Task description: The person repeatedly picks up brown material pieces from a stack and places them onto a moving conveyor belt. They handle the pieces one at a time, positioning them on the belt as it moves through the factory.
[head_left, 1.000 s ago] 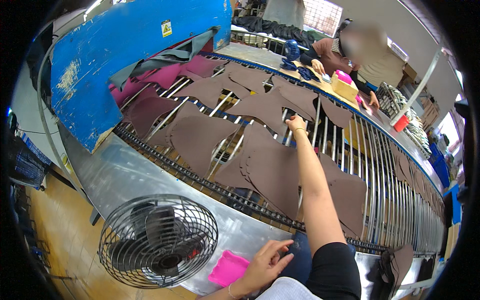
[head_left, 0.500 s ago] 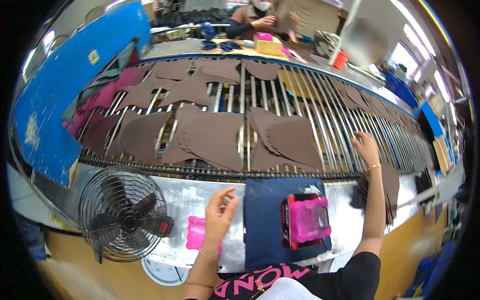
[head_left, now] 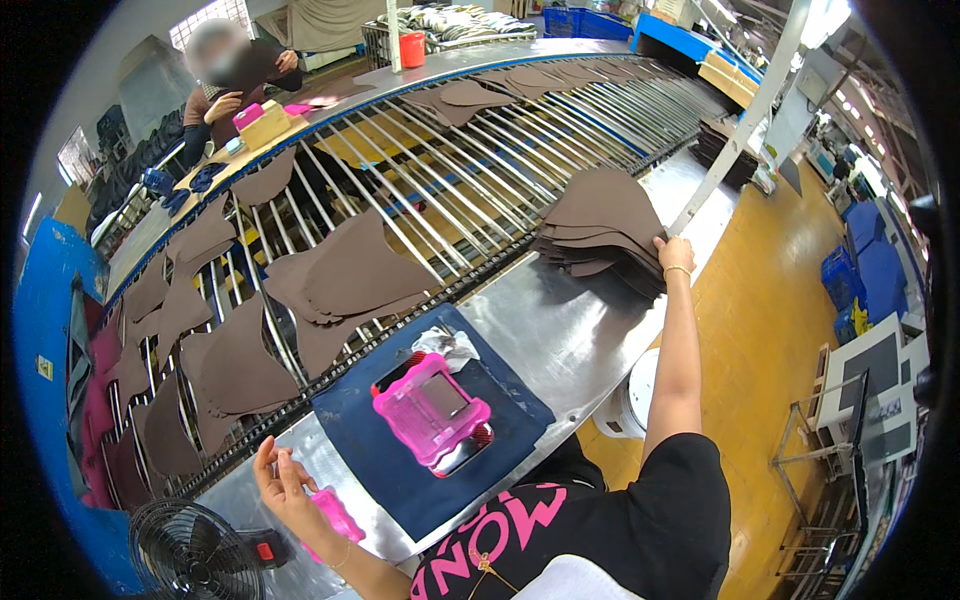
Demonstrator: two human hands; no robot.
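Stacked brown leather cut pieces [head_left: 602, 232] sit at the steel table's [head_left: 570, 335] far edge beside the roller conveyor [head_left: 470, 170]. From the head camera I see my right hand [head_left: 674, 254] gripping the stack's edge, fingers closed on it. My left hand [head_left: 282, 482] hovers, fingers loosely spread, just above a small pink plastic block [head_left: 336, 513].

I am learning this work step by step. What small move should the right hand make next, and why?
Probably lift the top brown piece off the stack. The right hand already touches the stack's near edge, while the left hand rests open by a pink block, holding nothing.
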